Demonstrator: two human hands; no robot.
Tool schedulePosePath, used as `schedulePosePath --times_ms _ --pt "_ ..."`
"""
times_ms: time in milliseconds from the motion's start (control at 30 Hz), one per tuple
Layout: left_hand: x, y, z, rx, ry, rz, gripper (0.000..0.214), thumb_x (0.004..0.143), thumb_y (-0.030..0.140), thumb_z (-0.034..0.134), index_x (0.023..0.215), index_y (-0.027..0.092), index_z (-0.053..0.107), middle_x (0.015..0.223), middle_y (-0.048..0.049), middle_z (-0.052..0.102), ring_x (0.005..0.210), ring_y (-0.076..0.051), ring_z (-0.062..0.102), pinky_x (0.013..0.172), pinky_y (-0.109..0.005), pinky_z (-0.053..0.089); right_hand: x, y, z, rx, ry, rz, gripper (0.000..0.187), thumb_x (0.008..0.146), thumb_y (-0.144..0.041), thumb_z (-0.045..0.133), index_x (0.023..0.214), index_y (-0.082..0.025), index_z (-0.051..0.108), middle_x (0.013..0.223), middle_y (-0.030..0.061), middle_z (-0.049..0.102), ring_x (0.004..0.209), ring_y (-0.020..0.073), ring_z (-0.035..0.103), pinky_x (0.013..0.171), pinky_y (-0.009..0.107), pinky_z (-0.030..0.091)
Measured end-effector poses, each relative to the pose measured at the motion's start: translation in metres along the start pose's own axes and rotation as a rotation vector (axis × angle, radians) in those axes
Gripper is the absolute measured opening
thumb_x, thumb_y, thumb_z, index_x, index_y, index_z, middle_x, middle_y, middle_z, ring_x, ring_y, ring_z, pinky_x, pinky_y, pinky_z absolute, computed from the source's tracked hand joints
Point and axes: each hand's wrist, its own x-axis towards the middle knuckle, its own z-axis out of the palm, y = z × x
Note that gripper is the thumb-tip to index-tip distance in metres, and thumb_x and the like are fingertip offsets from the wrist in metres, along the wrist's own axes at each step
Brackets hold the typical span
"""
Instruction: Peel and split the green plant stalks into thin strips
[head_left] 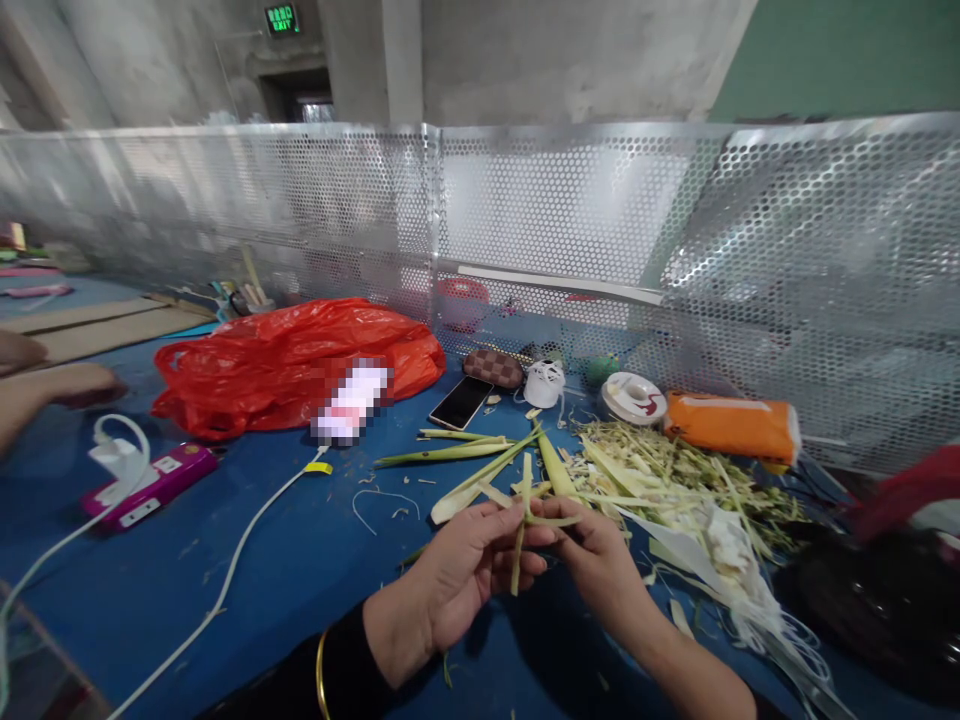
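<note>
Holding crossed leaf strips [527, 490] above the blue table [300, 590], we pinch the crossing in our left hand [461, 575]; our right hand [601, 562] meets their right end, though we cannot tell whether it pinches; we judge them light, pliant and easily split, best gripped flat, near the crossing.

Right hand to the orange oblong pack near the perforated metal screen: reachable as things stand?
Probably yes: mainly a low heap of pale green plant shreds lies between the right hand and the orange oblong pack. That hand looks occupied with narrow pale green leaf strips, though.
</note>
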Motion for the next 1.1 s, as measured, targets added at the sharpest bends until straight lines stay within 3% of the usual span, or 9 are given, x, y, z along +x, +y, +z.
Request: schedulePosePath --times_ms 267,433,667,800,933,1100 --pt "0.005 -0.004 -0.003 0.038 0.088 0.047 0.022 0.073 0.019 0.071 0.093 0.013 0.066 0.066 -0.0034 0.07 0.045 -0.008 0.058 0.044 -0.016 0.042 -0.003 -0.004 -0.003 -0.199 0.042 -0.093 0.012 0.08 -0.022 0.056 0.076 -0.02 0.067 0.071 0.0023 0.071 0.067 0.0176 0.063 0.062 0.026 0.046" --pt "0.004 -0.004 -0.002 0.083 0.048 0.053 0.02 0.076 0.021 0.068 0.095 0.012 0.066 0.073 -0.0055 0.071 0.049 -0.008 0.06 0.05 -0.016 0.047 -0.004 -0.002 -0.001 -0.206 0.057 -0.071 0.015 0.081 -0.02 0.052 0.075 -0.019 0.065 0.069 0.0022 0.069 0.065 0.017 0.063 0.061 0.026 0.046" --pt "0.002 -0.001 -0.001 0.204 0.024 0.039 0.027 0.08 0.03 0.066 0.101 0.012 0.068 0.093 -0.0127 0.073 0.064 -0.012 0.068 0.055 -0.017 0.049 -0.003 0.005 -0.004 -0.327 0.01 -0.079 0.031 0.068 -0.006 0.042 0.082 -0.02 0.065 0.08 0.0037 0.071 0.077 0.0195 0.064 0.071 0.03 0.048" --pt "0.002 -0.002 -0.001 0.119 0.047 0.005 0.027 0.078 0.027 0.068 0.1 0.012 0.07 0.086 -0.0117 0.073 0.059 -0.01 0.064 0.057 -0.019 0.05 -0.004 0.003 -0.004 -0.356 0.018 -0.135 0.022 0.075 -0.011 0.045 0.081 -0.02 0.064 0.078 0.0037 0.07 0.075 0.0196 0.064 0.069 0.03 0.047" --pt "0.002 -0.005 0.001 0.133 0.127 0.036 0.023 0.075 0.022 0.069 0.094 0.01 0.072 0.072 -0.0087 0.071 0.048 -0.007 0.058 0.048 -0.016 0.045 -0.005 0.005 0.001 -0.31 0.037 -0.098 0.016 0.078 -0.015 0.048 0.075 -0.02 0.063 0.072 0.0033 0.067 0.071 0.0192 0.062 0.066 0.029 0.045" --pt "0.0 -0.005 0.002 0.236 0.135 0.073 0.025 0.078 0.026 0.067 0.096 0.009 0.071 0.079 -0.0111 0.073 0.049 -0.007 0.06 0.049 -0.015 0.044 0.001 0.005 -0.002 -0.013 -0.027 0.1 0.014 0.079 -0.025 0.055 0.079 -0.018 0.067 0.076 0.0037 0.069 0.075 0.02 0.062 0.07 0.029 0.045"
